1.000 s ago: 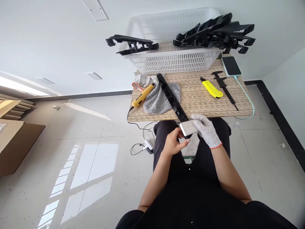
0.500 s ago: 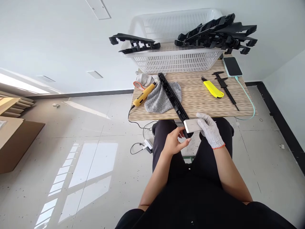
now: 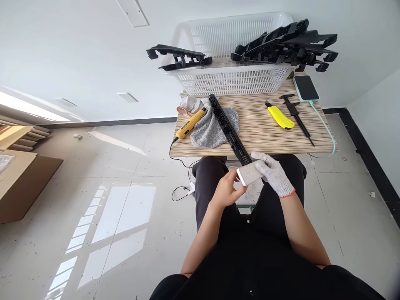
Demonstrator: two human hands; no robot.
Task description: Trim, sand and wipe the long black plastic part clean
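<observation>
A long black plastic strip (image 3: pixel 229 133) lies slanted over the grey cloth (image 3: pixel 204 132) and past the table's front edge. Its near end is hidden behind a flat beige block with a white end (image 3: pixel 251 173). My right hand (image 3: pixel 275 175), in a white knit glove with an orange cuff, grips that block by its right end, thumb on top. My bare left hand (image 3: pixel 227 189) is curled at the strip's near end, its fingers partly hidden behind the block and its thumb beneath the block's left end. The block covers the exact contact.
A white basket (image 3: pixel 231 83) with several black plastic parts (image 3: pixel 284 46) stands at the table's back. A yellow corded tool (image 3: pixel 190 124) and another glove (image 3: pixel 191 104) lie left; a yellow utility knife (image 3: pixel 281 117), black calipers (image 3: pixel 295 112) and a cabled phone (image 3: pixel 306 88) lie right.
The beige block has moved slightly down and tilted, now covering the strip's near end. My left hand has come closer under its left end. The view has shifted slightly.
</observation>
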